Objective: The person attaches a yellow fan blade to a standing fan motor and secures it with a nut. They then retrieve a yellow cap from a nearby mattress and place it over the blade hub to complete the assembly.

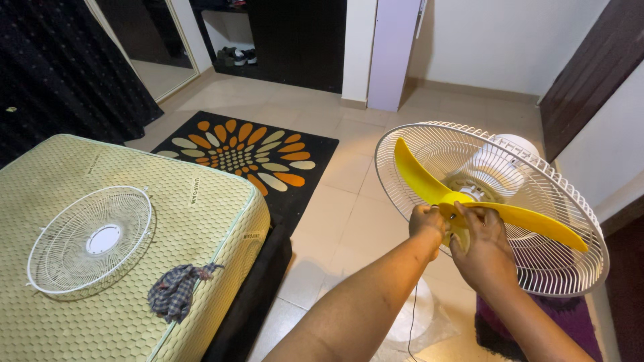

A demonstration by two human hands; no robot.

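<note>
Biggest thing in view, out at nine o'clock: the mattress (201, 221), pale yellow and quilted, serving as a lay-down spot. The front grille (90, 239) of the fan lies flat on it, white wire with a round centre cap, set well apart from the work so it stays out of the way. Just beside it at five o'clock, a crumpled checked cloth (176, 291), near the mattress edge.

Over at three o'clock stands the fan (510, 171), tilted back, with its rear grille (570, 268) on and its face open. That open face is why both hands can get straight at the hub. The yellow blade (419, 177) sits on the shaft, one wing up toward eleven o'clock, another out toward four o'clock, a third mostly hidden behind the hands.

Now the hands. The left hand (429, 224) curls round the hub from the nine o'clock side, its grip closed on the blade to steady it. The right hand (484, 253) pinches at the hub centre from the four o'clock side, grip closed there too; what small part sits under the fingertips I cannot tell.

A thin dark cord (410, 328) hangs down at six o'clock toward the fan's white base (416, 315) on the tiled floor (349, 201). Farther off at twelve o'clock, a black rug (315, 151) with orange and cream petals. Nothing sits between the hands and the hub; the rear grille rim hems them in at the sides.
</note>
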